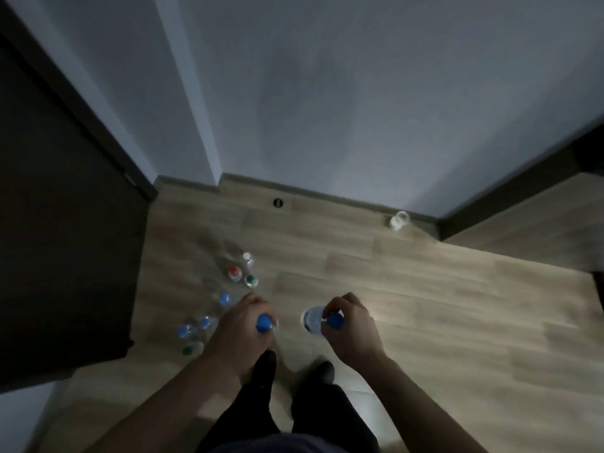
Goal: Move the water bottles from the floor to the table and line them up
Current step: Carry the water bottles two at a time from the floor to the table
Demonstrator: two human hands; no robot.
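Note:
My left hand [240,325] grips a clear water bottle by its neck; only its blue cap [264,323] shows below the fingers. My right hand [348,325] holds a second blue-capped bottle [312,318], whose clear body points away from me. Several more bottles stand on the wooden floor to the left: one with a red cap [233,272], one with a white cap [247,257], one with a green cap [250,280], and blue-capped ones [224,299] nearer my left hand. The table is out of view.
A dark door or cabinet [65,240] fills the left side. A pale wall with a dark skirting board [327,194] runs across the back. A small white object [398,220] lies by the skirting. My feet [294,371] stand on the floor below my hands.

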